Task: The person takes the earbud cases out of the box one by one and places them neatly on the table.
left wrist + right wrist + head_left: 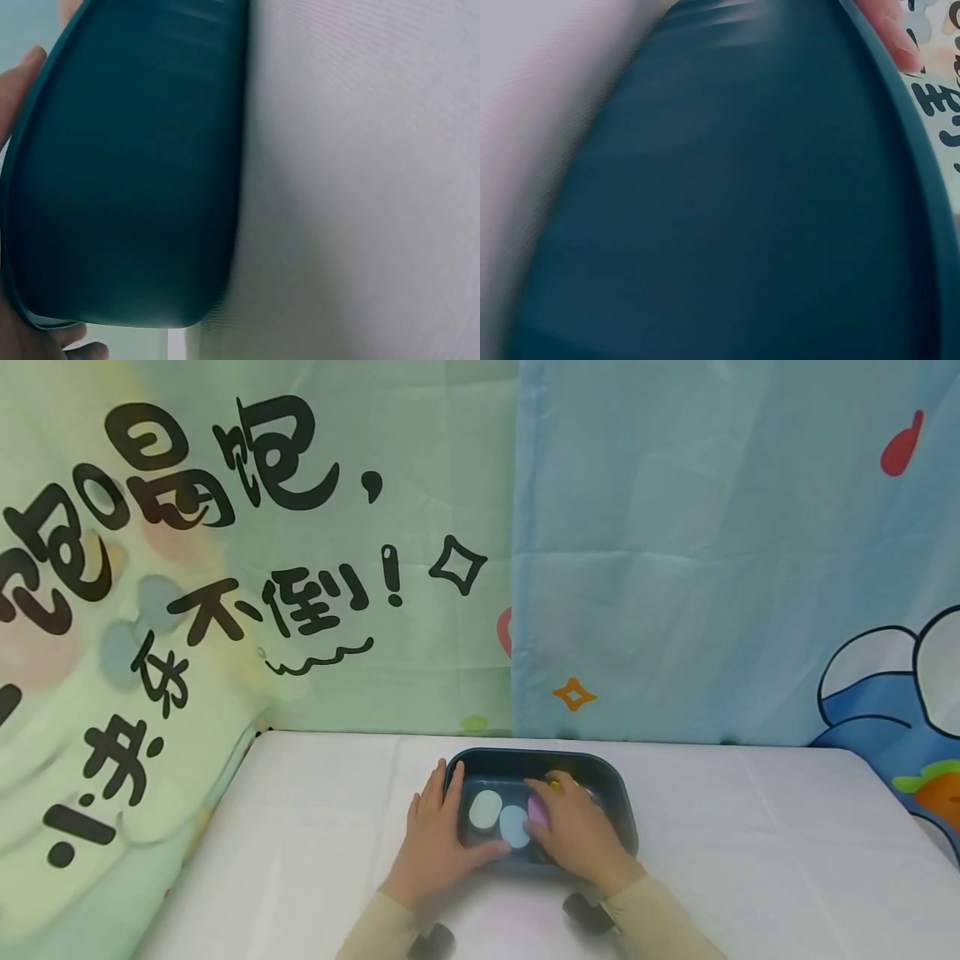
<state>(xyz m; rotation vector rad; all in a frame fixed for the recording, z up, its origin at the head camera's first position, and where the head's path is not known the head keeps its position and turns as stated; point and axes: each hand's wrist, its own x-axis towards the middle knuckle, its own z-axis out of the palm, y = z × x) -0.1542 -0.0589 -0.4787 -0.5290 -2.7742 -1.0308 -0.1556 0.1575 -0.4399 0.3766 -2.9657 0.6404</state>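
A dark teal rectangular bin point(540, 758) stands on the white table. My left hand point(438, 839) rests at its left front corner, fingers extended along the left rim and thumb along the front rim. In the left wrist view the bin's outer wall point(135, 172) fills much of the picture. Over the bin's right part reaches my right hand point(581, 835), thumb and index finger on either side of a purple piece point(537, 811); whether they pinch it is unclear. A yellow piece point(555, 785) peeks out by its fingers. Left of these lie a pale blue disc point(514, 827) and a whitish rounded piece point(485, 810).
The bin's wall point(742, 187) blocks most of the right wrist view. White cloth point(750, 843) covers the table on both sides of the bin. Printed curtains, one green point(420, 460) and one blue point(675, 527), hang behind the table's back edge.
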